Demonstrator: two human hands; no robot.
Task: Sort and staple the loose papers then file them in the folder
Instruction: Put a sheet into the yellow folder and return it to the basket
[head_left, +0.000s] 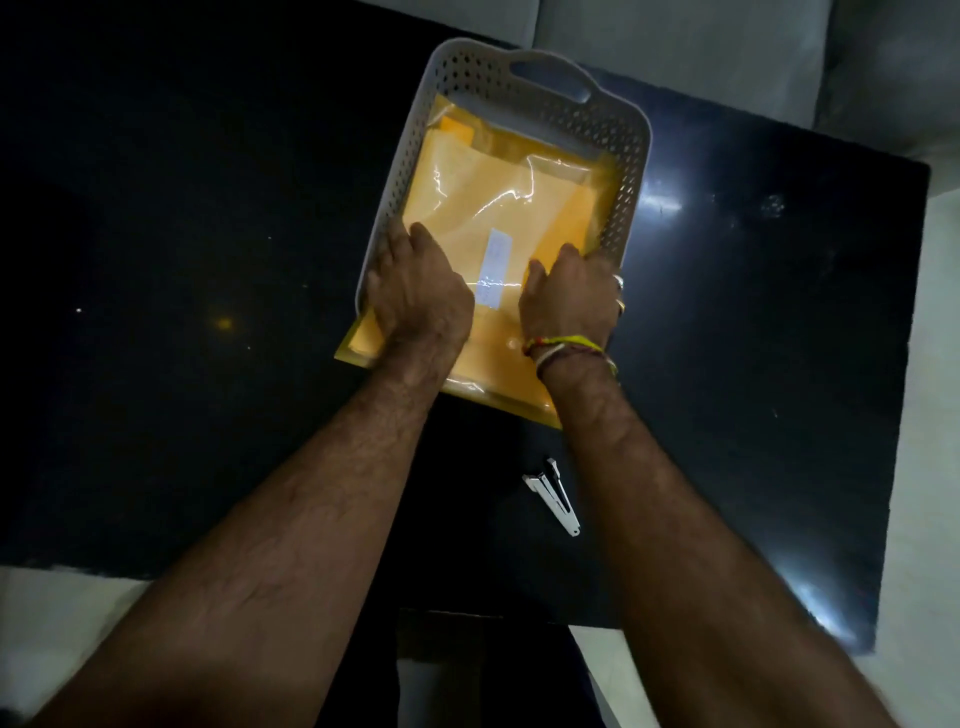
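Yellow translucent folder (483, 208) lies in a grey perforated basket (626, 156), far end against the wall with the handle slot, near end sticking out over the basket's near rim onto the black glossy table (182, 260). Papers show through the plastic, with a pale label strip near the middle. 2 hands on the folder's near half. Left hand (418, 288): palm down at the folder's left edge beside the basket wall, fingers bent onto the plastic; cannot tell whether they curl under the edge or only press. Right hand (571, 296): palm down at the right edge, fingers bent, same uncertainty; thread bands on the wrist. Stapler (553, 496), metal and black, lies on the table near the folder's near corner, beside the right forearm, not touching the folder.
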